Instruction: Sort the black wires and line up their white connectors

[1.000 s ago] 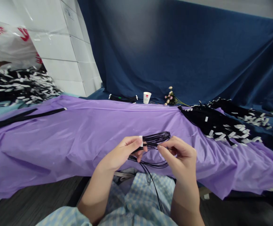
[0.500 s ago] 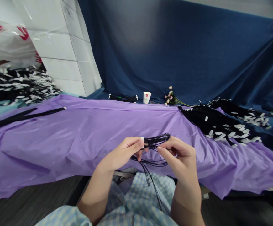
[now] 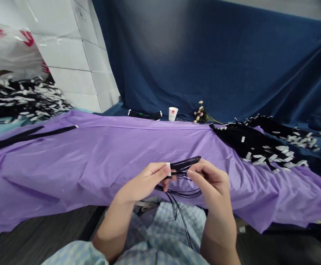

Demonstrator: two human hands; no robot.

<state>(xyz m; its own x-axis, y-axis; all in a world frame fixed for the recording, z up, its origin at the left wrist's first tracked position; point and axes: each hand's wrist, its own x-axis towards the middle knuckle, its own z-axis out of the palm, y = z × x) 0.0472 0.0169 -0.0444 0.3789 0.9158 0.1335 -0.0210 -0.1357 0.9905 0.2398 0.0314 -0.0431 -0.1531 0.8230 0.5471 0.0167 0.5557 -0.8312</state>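
Observation:
A bundle of thin black cords point(image 3: 182, 164) is stretched between my two hands above the near edge of the purple cloth. My left hand point(image 3: 152, 177) is closed on the bundle's left end, thumb pressed against a white tag point(image 3: 168, 169). At the other end, the thumb and index finger of my right hand point(image 3: 211, 180) pinch the looped cords. More strands sag below in a loop, and loose ends point(image 3: 181, 217) hang down over my checked clothing. Part of the cords is hidden behind the fingers.
Black strips with white tags point(image 3: 260, 147) lie piled on the right; another heap point(image 3: 24, 99) is at far left. Two black strips point(image 3: 38, 136) lie on the purple cloth point(image 3: 99, 158). A paper cup point(image 3: 173, 114), flowers point(image 3: 201, 115) and a black bundle point(image 3: 145, 115) stand along the back.
Both hands have shifted very slightly, and the cords between them moved a little to the right. The white tag shows somewhat more. The grip of each hand is unchanged.

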